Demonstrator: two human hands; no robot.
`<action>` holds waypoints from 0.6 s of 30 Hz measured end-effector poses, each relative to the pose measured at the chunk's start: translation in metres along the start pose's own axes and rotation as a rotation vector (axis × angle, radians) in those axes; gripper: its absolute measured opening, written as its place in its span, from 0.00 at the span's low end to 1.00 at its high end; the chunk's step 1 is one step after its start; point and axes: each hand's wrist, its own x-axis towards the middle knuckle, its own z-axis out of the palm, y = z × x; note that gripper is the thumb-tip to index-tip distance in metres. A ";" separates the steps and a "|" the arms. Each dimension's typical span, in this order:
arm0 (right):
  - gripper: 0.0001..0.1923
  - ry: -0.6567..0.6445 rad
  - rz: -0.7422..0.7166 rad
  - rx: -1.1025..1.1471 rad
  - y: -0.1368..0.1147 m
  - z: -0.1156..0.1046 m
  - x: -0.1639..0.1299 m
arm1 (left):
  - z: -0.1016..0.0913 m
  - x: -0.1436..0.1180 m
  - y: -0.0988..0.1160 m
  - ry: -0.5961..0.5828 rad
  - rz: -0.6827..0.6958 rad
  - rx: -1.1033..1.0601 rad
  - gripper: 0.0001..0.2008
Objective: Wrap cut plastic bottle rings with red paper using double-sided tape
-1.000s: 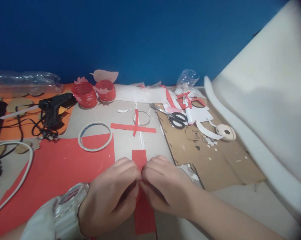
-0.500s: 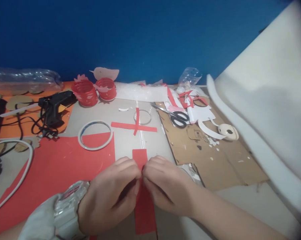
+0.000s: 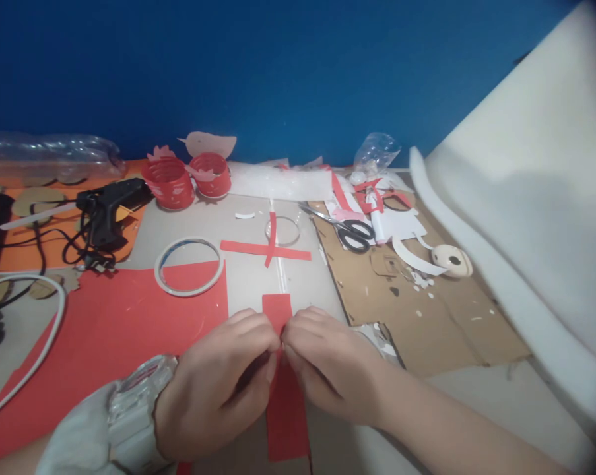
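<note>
Here we pinch the red strip (image 3: 284, 409) between left hand (image 3: 218, 389) and right hand (image 3: 327, 363), its middle hidden beneath our fingers.

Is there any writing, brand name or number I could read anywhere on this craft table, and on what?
None can be read.
The watch on the left wrist has a face too blurred to read.
The glue gun, scissors and tape ring show no legible marks.

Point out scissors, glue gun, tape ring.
scissors (image 3: 356, 234), head view, on the black handles.
glue gun (image 3: 110, 198), head view, on the black body.
tape ring (image 3: 162, 258), head view, on the left rim.
</note>
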 end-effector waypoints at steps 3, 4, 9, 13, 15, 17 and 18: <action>0.08 0.016 0.016 -0.003 0.000 0.000 0.000 | -0.001 0.000 0.000 -0.016 -0.013 -0.006 0.11; 0.08 0.022 0.030 -0.004 -0.001 0.000 0.000 | -0.001 0.000 0.000 -0.024 -0.019 -0.005 0.11; 0.08 0.019 0.106 0.006 -0.001 -0.001 0.000 | -0.001 -0.001 0.000 -0.034 -0.024 -0.005 0.11; 0.09 0.114 0.250 0.163 -0.002 -0.002 -0.001 | -0.005 0.000 -0.001 -0.014 -0.033 -0.076 0.10; 0.10 0.284 0.415 0.372 0.000 -0.003 -0.001 | -0.008 0.000 -0.003 0.063 -0.072 -0.113 0.10; 0.09 0.510 0.541 0.584 0.004 -0.003 0.000 | -0.011 0.000 -0.005 0.136 -0.156 -0.158 0.10; 0.08 0.617 0.577 0.687 0.006 -0.003 0.001 | -0.011 0.000 -0.007 0.151 -0.206 -0.181 0.10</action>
